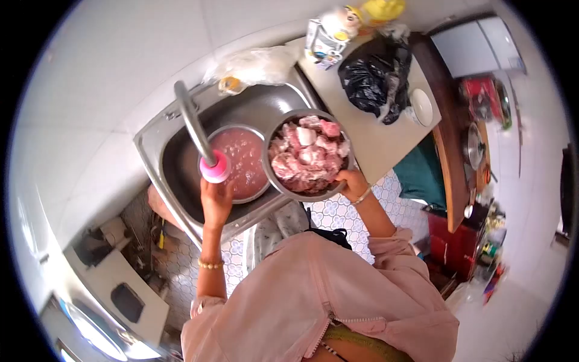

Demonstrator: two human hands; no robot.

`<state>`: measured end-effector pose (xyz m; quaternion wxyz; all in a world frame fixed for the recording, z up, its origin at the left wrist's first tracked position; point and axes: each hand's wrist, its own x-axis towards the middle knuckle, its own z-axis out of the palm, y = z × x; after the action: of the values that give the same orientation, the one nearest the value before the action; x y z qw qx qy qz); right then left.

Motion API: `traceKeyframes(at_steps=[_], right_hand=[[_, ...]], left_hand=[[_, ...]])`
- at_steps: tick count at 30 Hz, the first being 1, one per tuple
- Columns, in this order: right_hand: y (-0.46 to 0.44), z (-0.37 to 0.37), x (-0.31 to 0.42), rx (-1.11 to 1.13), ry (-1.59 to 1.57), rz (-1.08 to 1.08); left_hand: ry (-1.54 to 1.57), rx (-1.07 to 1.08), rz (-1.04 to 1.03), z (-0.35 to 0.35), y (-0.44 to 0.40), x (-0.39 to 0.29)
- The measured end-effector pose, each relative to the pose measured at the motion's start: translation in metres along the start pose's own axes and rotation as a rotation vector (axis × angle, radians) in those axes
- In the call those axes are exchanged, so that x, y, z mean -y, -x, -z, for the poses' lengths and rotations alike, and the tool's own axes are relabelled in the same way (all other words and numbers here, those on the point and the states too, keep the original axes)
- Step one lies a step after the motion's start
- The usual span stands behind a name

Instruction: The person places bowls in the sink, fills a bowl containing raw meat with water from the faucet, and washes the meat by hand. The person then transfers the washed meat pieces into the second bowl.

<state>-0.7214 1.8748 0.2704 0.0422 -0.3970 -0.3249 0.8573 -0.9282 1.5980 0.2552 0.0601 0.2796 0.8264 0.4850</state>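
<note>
My right hand point(356, 185) grips the rim of a round metal bowl point(272, 172), with the thumb over its edge. Chunks of raw meat point(306, 155), pink with white fat and bone, fill this bowl. Beside it in the steel sink point(172, 130) is a second metal bowl point(266, 192) of cloudy reddish water point(240, 158) with bubbles on top. My left hand point(216, 202) is at the near left side of that bowl, right under the pink nozzle point(215, 167) of the curved faucet point(192, 117). The nozzle hides part of its fingers, so their grip is unclear.
Clear plastic bags point(259, 65) lie along the sink's back edge. On the counter point(377, 151) to the right are a black plastic bag point(374, 75), a white bowl point(421, 107) and a white package point(325, 42). A lidded pan point(474, 146) sits farther right.
</note>
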Motion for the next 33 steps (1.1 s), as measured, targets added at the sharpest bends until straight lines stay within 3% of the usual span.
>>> traceKeyframes(at_steps=[3,8,14,18,19,23,25,27,29,31,33], right_hand=[[0.031,0.03,0.017,-0.059,-0.12,0.186],[0.058,0.1,0.025,-0.19,-0.252,0.218],[0.049,0.154,0.027,-0.255,-0.348,0.256],[0.039,0.165,0.029,-0.315,-0.387,0.344],[0.034,0.165,0.03,-0.333,-0.384,0.375],[0.063,0.139,0.023,-0.48,-0.453,0.275],[0.096,0.109,0.016,-0.506,-0.147,0.127],[0.121,0.055,0.017,-0.367,0.203,0.079],[0.119,-0.014,0.03,-0.234,0.512,0.099],[0.093,-0.054,0.036,0.068,0.584,0.13],[0.042,-0.086,0.027,0.195,0.703,0.155]], left_hand=[[-0.026,0.0,0.12,0.004,0.022,0.035],[0.14,0.024,0.253,-0.005,0.027,0.066],[0.117,-0.019,0.302,-0.014,0.02,0.1],[0.2,-0.099,0.505,-0.013,0.021,0.129],[0.103,-0.058,0.529,-0.012,0.021,0.141],[0.346,-0.061,0.686,-0.017,0.017,0.132],[0.49,-0.147,0.77,-0.028,0.027,0.16],[0.491,-0.146,0.792,-0.031,0.03,0.168],[0.475,-0.122,0.952,-0.033,0.032,0.167],[0.471,-0.145,0.972,-0.039,0.034,0.178],[0.552,-0.264,0.926,-0.044,0.035,0.182]])
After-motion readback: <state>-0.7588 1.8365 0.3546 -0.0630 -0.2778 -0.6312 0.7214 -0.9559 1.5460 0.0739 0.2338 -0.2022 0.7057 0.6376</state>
